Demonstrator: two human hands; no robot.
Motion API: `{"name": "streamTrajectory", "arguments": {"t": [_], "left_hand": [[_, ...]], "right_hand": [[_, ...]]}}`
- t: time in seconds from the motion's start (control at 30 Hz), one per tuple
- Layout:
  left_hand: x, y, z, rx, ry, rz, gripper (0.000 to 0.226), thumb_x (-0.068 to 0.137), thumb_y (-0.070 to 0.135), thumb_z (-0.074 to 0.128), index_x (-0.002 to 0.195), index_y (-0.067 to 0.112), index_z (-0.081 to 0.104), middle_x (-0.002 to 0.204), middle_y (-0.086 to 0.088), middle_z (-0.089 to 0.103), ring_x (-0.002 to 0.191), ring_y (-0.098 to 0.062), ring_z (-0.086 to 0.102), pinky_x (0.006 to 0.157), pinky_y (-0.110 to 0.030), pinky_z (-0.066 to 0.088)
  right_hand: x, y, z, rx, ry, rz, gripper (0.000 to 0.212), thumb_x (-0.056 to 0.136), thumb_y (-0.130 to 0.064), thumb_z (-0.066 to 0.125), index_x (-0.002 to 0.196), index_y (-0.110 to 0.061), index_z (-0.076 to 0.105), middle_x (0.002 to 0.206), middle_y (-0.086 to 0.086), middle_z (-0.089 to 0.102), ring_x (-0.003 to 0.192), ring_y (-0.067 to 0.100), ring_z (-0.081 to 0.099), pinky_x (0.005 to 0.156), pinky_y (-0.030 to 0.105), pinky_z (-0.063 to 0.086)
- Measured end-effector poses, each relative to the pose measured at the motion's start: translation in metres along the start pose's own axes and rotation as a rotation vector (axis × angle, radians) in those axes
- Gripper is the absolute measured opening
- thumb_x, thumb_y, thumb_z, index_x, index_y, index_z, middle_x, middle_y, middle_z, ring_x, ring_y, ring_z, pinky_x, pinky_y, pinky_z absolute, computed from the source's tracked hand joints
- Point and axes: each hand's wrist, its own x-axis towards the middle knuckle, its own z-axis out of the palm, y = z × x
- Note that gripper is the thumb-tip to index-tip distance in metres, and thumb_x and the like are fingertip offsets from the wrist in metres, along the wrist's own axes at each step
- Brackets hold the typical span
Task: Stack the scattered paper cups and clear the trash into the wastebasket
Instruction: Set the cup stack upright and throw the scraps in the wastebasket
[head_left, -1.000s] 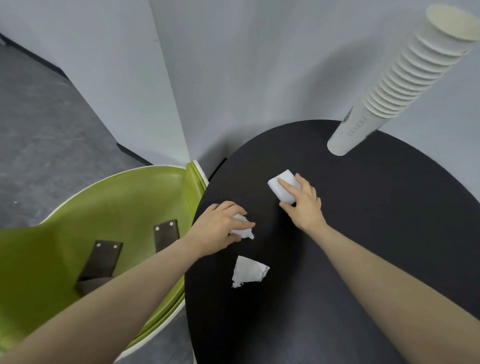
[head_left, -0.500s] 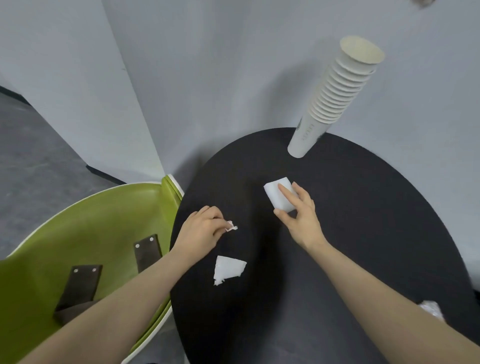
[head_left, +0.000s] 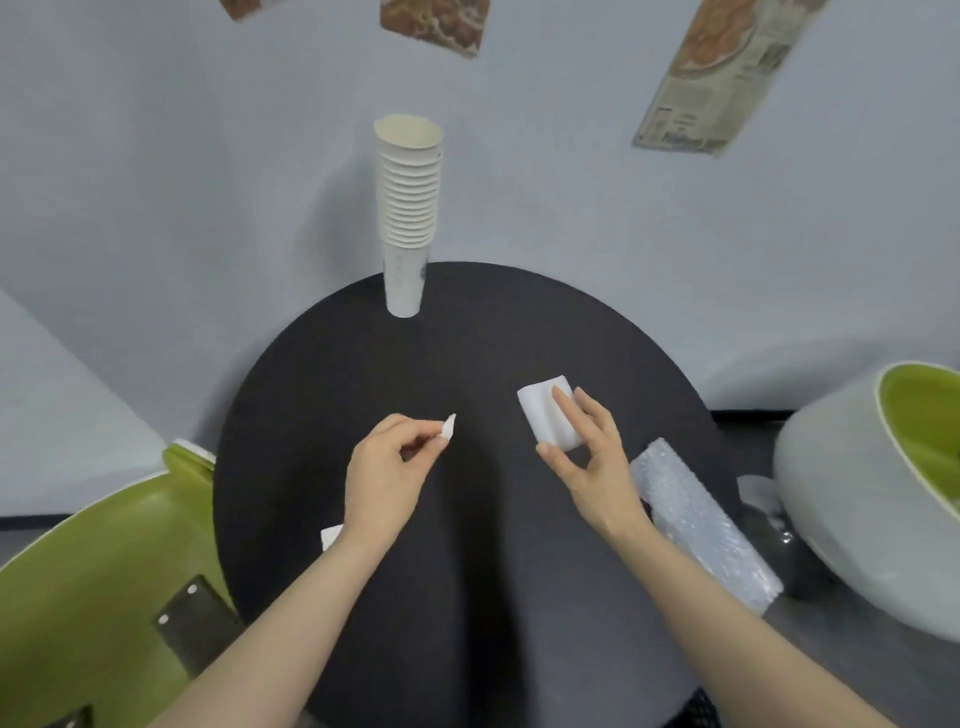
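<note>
I see the tall cup stack (head_left: 408, 208) upright at table's far edge; white foam block (head_left: 546, 418) & paper scrap (head_left: 449, 427) held, bubble wrap (head_left: 698, 525) lying at right edge.

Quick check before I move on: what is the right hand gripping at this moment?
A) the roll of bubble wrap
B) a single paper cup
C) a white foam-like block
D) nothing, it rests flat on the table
C: the right hand has thumb and fingers curled round the white block, while the bubble wrap lies on the black table beside the wrist and the cup stack stands at the far edge.
</note>
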Motion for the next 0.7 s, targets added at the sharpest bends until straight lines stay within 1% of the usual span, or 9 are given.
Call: {"name": "streamTrajectory", "arguments": {"t": [0.07, 0.17, 0.2, 0.27, 0.33, 0.4, 0.53, 0.63, 0.7], "left_hand": [[-0.008, 0.012, 0.025, -0.007, -0.066, 0.020, 0.013, 0.084, 0.019, 0.071, 0.082, 0.031, 0.074, 0.079, 0.009, 0.062, 0.076, -0.015, 0.061, 0.075, -0.042, 0.053], [-0.027, 0.030, 0.061, -0.035, -0.166, 0.057, 0.008, 0.085, 0.024, 0.071, 0.081, 0.030, 0.075, 0.077, 0.011, 0.060, 0.072, -0.013, 0.060, 0.072, -0.038, 0.053], [-0.034, 0.036, 0.073, -0.038, -0.200, 0.067, 0.007, 0.085, 0.026, 0.071, 0.081, 0.030, 0.075, 0.076, 0.010, 0.060, 0.071, -0.013, 0.059, 0.070, -0.037, 0.051], [-0.050, 0.045, 0.098, -0.035, -0.268, 0.088, 0.007, 0.085, 0.027, 0.070, 0.080, 0.030, 0.075, 0.076, 0.009, 0.060, 0.070, -0.013, 0.057, 0.069, -0.034, 0.049], [-0.067, 0.052, 0.124, -0.032, -0.324, 0.114, 0.007, 0.085, 0.025, 0.070, 0.081, 0.028, 0.075, 0.077, 0.009, 0.060, 0.070, -0.012, 0.057, 0.068, -0.031, 0.048], [-0.087, 0.057, 0.152, -0.026, -0.372, 0.140, 0.006, 0.085, 0.022, 0.070, 0.083, 0.026, 0.075, 0.077, 0.011, 0.060, 0.070, -0.011, 0.057, 0.067, -0.028, 0.048], [-0.138, 0.069, 0.208, -0.043, -0.468, 0.153, 0.005, 0.084, 0.027, 0.071, 0.086, 0.024, 0.075, 0.078, 0.011, 0.061, 0.069, -0.011, 0.058, 0.068, -0.028, 0.050], [-0.186, 0.072, 0.254, -0.026, -0.501, 0.143, 0.008, 0.082, 0.017, 0.073, 0.089, 0.022, 0.076, 0.081, 0.012, 0.064, 0.072, -0.008, 0.060, 0.072, -0.029, 0.051], [-0.219, 0.070, 0.284, -0.027, -0.529, 0.102, 0.011, 0.081, 0.016, 0.074, 0.088, 0.024, 0.075, 0.082, 0.010, 0.065, 0.073, -0.009, 0.061, 0.074, -0.031, 0.052]], "right_hand": [[-0.020, 0.010, -0.026, 0.001, 0.069, 0.024, 0.057, 0.090, -0.020, 0.066, 0.133, -0.050, 0.043, 0.152, -0.014, 0.025, 0.138, 0.002, 0.025, 0.107, 0.019, 0.030], [-0.054, 0.027, -0.063, 0.008, 0.158, 0.089, 0.056, 0.090, -0.020, 0.066, 0.134, -0.046, 0.043, 0.152, -0.012, 0.025, 0.139, 0.002, 0.026, 0.096, 0.002, 0.031], [-0.066, 0.034, -0.076, 0.018, 0.186, 0.111, 0.055, 0.090, -0.021, 0.066, 0.134, -0.045, 0.043, 0.152, -0.012, 0.026, 0.139, 0.002, 0.026, 0.096, 0.002, 0.031], [-0.093, 0.050, -0.099, 0.020, 0.247, 0.146, 0.056, 0.089, -0.022, 0.066, 0.133, -0.048, 0.044, 0.150, -0.015, 0.027, 0.138, 0.000, 0.027, 0.107, 0.017, 0.032], [-0.121, 0.068, -0.124, 0.004, 0.302, 0.192, 0.056, 0.088, -0.024, 0.068, 0.132, -0.050, 0.044, 0.150, -0.016, 0.028, 0.138, 0.002, 0.028, 0.113, 0.034, 0.031], [-0.151, 0.086, -0.148, -0.023, 0.348, 0.231, 0.056, 0.087, -0.026, 0.069, 0.132, -0.048, 0.045, 0.150, -0.014, 0.028, 0.139, 0.006, 0.028, 0.114, 0.041, 0.031], [-0.212, 0.122, -0.195, -0.055, 0.406, 0.283, 0.055, 0.086, -0.027, 0.068, 0.132, -0.047, 0.045, 0.151, -0.010, 0.029, 0.139, 0.008, 0.028, 0.113, 0.045, 0.031], [-0.260, 0.154, -0.227, -0.066, 0.417, 0.329, 0.055, 0.087, -0.027, 0.068, 0.133, -0.046, 0.045, 0.151, -0.009, 0.029, 0.139, 0.009, 0.029, 0.112, 0.044, 0.032], [-0.291, 0.178, -0.245, -0.071, 0.418, 0.351, 0.055, 0.087, -0.025, 0.068, 0.132, -0.046, 0.045, 0.151, -0.009, 0.030, 0.138, 0.010, 0.031, 0.112, 0.044, 0.032]]}}
